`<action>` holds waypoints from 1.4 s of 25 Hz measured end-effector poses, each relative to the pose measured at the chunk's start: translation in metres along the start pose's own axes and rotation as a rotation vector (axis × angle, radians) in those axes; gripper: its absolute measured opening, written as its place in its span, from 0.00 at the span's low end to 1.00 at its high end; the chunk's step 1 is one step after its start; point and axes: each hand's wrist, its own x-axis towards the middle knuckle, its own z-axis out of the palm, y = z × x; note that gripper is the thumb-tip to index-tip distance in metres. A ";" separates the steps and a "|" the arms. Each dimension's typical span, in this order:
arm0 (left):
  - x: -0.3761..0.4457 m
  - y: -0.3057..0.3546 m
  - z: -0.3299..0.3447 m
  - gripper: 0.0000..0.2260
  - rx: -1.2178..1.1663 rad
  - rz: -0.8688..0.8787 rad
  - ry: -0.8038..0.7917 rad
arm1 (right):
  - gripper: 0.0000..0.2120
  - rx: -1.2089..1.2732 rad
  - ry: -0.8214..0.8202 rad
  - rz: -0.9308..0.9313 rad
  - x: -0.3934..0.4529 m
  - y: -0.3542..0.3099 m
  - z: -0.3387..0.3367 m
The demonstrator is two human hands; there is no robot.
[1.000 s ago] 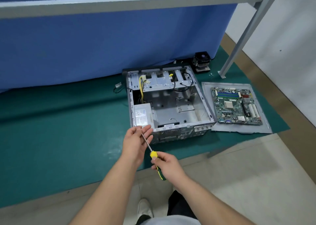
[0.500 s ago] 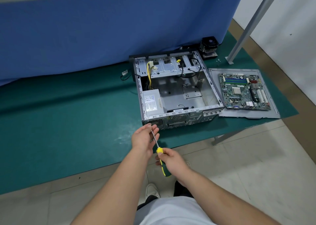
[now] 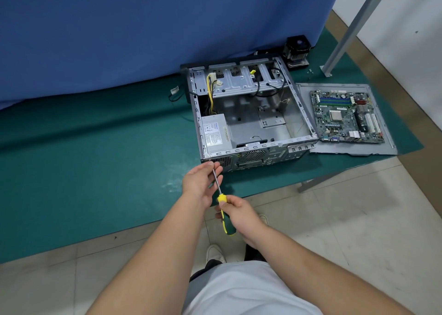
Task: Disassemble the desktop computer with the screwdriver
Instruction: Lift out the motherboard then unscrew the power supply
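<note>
Head view: the open case (image 3: 248, 120) lies on the green bench (image 3: 95, 171); the right hand (image 3: 239, 215) grips the screwdriver (image 3: 223, 209) handle, fingers curled round it; the left hand (image 3: 202, 181) pinches its shaft, tip at the case's near left corner; the motherboard (image 3: 345, 117) lies right of the case

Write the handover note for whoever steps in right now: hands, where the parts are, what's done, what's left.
Right hand grips the screwdriver by its green-yellow handle. Left hand steadies the shaft, tip at the near-left corner of the computer case.
Case lies open on the green mat. Power supply is in its near-left corner, cables attached.
Done: motherboard is out, lying on the grey side panel to the right; cooler fan sits behind the case.
Left: the corner screw, then probably the power supply and drive cage.
</note>
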 end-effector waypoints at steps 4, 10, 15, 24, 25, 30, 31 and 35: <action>0.002 0.001 -0.001 0.06 0.018 0.006 0.001 | 0.08 -0.001 -0.012 0.008 0.001 -0.001 0.001; 0.001 0.003 0.000 0.06 0.058 0.025 0.023 | 0.09 0.025 -0.014 0.012 -0.002 -0.003 0.004; -0.005 0.007 0.000 0.07 0.114 0.057 0.016 | 0.06 0.051 0.027 -0.020 -0.008 -0.011 0.010; -0.009 0.001 -0.009 0.11 0.425 0.116 0.012 | 0.12 -0.335 0.302 -0.110 -0.006 -0.016 0.021; -0.010 0.001 -0.010 0.11 0.440 0.120 0.027 | 0.14 -0.387 0.329 -0.119 -0.006 -0.017 0.022; -0.011 0.002 -0.011 0.10 0.437 0.097 0.053 | 0.15 -0.298 0.263 -0.073 -0.004 -0.018 0.024; -0.011 0.003 -0.011 0.09 0.419 0.082 0.028 | 0.14 -0.171 0.174 -0.029 -0.005 -0.019 0.021; -0.014 0.004 -0.014 0.04 0.354 0.034 -0.110 | 0.12 0.320 -0.196 0.191 -0.017 -0.015 0.004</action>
